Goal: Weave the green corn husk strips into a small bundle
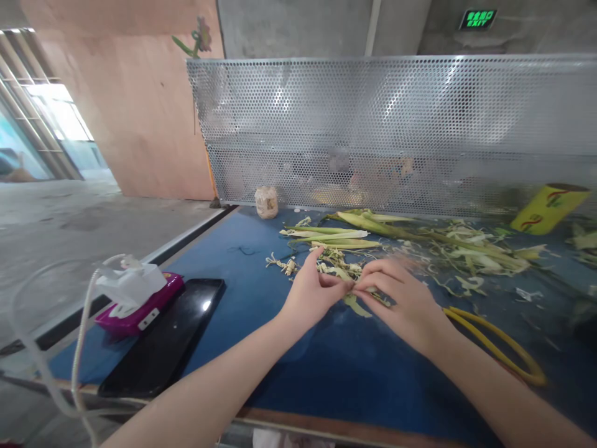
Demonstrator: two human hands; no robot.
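My left hand (311, 292) and my right hand (401, 298) meet over the blue table (326, 367). Both pinch the same small pale-green strip of plant husk (357, 303) between their fingertips. Just beyond the fingers lies a small heap of dry husk scraps (336, 264). Further back rest several long green stalks (336, 233) with loose leaves, stretching to the right.
A black phone (168, 336) lies at the left, beside a magenta power bank (140, 308) with a white plug and cable. A yellow loop (499, 342) lies by my right forearm. A small jar (266, 202) and a yellow tube (548, 208) stand before a perforated metal screen (396, 130).
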